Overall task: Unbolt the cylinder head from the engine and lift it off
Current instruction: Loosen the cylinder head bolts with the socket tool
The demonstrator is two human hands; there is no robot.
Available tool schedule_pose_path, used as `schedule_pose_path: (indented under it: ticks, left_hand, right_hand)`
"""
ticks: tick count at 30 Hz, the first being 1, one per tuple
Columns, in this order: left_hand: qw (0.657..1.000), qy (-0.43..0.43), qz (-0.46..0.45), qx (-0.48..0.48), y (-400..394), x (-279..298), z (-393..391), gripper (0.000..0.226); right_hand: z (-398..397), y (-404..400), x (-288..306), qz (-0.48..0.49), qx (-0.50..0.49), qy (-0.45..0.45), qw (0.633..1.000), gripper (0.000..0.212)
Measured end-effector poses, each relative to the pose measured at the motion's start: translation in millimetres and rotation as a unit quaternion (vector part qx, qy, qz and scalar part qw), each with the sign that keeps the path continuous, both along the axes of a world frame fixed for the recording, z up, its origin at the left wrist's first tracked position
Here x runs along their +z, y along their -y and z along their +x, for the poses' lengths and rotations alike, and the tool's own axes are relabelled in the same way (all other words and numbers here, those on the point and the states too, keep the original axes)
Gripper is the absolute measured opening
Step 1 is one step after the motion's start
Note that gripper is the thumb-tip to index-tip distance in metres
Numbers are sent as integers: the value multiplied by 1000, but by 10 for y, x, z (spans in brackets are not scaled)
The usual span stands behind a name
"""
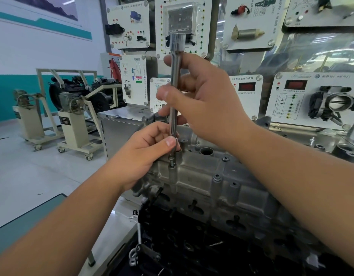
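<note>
A wall of white training panels (pixel 245 22), fitted with sensors, red displays and a throttle body (pixel 335 104), is seen filling the background behind the workbench, while two engines mounted on cream wheeled stands (pixel 72 124) are parked on the pale floor at far left, well apart from the work. A steel cabinet (pixel 120 132) is set just behind the bench. Much of the view is crossed by the person's two bare forearms, and part of the casting is hidden by them. In the foreground the engine (pixel 192 246) is shown, its lower block dark and black, with the cylinder head (pixel 208 182) seated on top: a grey, dull aluminium casting marked by bolt bosses, small threaded holes and a round open bore (pixel 206 151) near its upper edge. A long chromed extension bar (pixel 175 86), wider at its top end, is held upright over the head's near-left corner, its lower tip met with a bolt (pixel 172 163) there. The bar's middle is gripped by the right hand (pixel 202 98), fingers and thumb curled round it. The bar's lower end is pinched by the left hand (pixel 146 154) between thumb and curled fingers, just above the casting.
</note>
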State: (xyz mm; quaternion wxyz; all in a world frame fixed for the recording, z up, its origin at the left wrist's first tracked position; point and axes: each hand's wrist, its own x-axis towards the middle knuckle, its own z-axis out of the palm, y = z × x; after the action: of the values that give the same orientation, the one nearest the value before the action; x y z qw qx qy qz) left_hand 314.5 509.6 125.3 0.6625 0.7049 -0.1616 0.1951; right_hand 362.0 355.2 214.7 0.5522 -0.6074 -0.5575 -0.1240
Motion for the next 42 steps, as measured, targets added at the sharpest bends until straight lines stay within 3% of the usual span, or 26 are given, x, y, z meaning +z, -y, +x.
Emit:
schedule_pose_path:
  ticks: [6, 13, 18, 25, 31, 39, 42]
  left_hand:
    - [999, -22, 0, -24, -13, 7, -27, 20]
    - [1000, -1, 4, 3, 9, -6, 7, 12]
    - [999, -25, -1, -24, -32, -3, -17, 20]
    - [1000, 4, 3, -2, -4, -2, 11, 8]
    - [999, -25, 2, -38, -37, 8, -11, 20]
    - [1000, 2, 12, -2, 5, 1, 15, 11]
    - [1000, -15, 9, -12, -15, 4, -2, 19]
  right_hand:
    - [-9, 10, 12, -41, 25, 8, 999, 39]
    - [30, -4, -13, 7, -31, 14, 999, 39]
    - [-10, -4, -11, -13, 6, 17, 1000, 44]
    - [30, -13, -18, 13, -28, 19, 999, 37]
    - [13, -3, -5, -19, 3, 22, 1000, 38]
    - [45, -5, -15, -1, -12, 32, 999, 35]
    - [25, 3, 1, -22, 8, 22, 999, 36]
